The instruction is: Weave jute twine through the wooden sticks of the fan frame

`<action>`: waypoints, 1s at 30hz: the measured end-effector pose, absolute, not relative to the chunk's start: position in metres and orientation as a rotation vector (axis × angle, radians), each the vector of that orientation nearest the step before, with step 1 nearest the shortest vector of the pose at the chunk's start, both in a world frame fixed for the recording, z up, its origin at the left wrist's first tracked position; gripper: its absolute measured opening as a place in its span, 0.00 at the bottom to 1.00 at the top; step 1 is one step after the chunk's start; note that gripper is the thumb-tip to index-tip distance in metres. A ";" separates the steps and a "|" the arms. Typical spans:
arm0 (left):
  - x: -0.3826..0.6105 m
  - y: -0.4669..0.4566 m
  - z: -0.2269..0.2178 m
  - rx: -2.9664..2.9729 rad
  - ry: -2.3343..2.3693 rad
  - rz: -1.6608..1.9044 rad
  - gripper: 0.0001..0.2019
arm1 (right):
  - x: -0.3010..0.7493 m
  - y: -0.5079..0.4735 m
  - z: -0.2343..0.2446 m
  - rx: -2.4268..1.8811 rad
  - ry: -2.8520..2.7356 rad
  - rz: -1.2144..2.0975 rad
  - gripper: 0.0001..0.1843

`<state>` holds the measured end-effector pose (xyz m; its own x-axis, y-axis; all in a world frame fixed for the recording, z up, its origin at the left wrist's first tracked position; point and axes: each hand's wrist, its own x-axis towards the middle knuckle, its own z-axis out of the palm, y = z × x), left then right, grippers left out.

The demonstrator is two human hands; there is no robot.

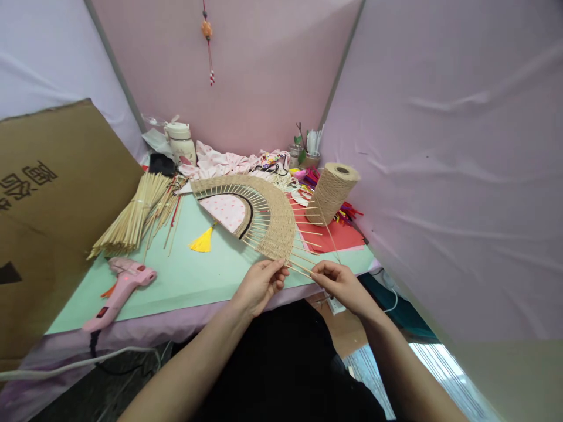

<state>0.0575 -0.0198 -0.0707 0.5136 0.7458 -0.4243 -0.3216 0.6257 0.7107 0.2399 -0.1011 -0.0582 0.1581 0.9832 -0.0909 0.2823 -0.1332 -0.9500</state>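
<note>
A half-round woven fan lies over the front of the table, its thin sticks poking out past a broad band of woven twine. Pink patterned fabric fills its centre, and a yellow tassel hangs at its straight side. My left hand pinches the fan's near corner between thumb and fingers. Beside the outer stick ends, my right hand is closed on paper twine, which runs down to it from a large spool. Its fingertips partly hide the stick tips.
A pink glue gun rests at the front left, near a bundle of thin sticks and a large cardboard sheet. Red paper lies under the spool. At the back stand a white bottle and crumpled cloth.
</note>
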 end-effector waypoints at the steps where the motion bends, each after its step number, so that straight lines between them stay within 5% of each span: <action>1: 0.058 -0.020 -0.072 0.603 0.785 0.687 0.12 | 0.241 -0.106 -0.053 -1.588 -1.274 1.046 0.16; 7: 0.058 -0.019 -0.076 0.585 0.783 0.673 0.12 | 0.239 -0.119 -0.035 -1.580 -1.336 1.080 0.15; 17: 0.054 -0.021 -0.070 0.544 0.788 0.642 0.10 | 0.228 -0.109 -0.063 -1.581 -1.097 0.609 0.15; 30: 0.052 -0.021 -0.070 0.469 0.744 0.599 0.10 | 0.216 -0.102 -0.086 -1.566 -0.931 0.645 0.17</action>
<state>0.0521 -0.0211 -0.0702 0.5855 0.6509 -0.4832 -0.3337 0.7368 0.5881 0.2163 -0.1015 -0.0860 0.5350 0.8406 0.0846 0.2169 -0.0399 -0.9754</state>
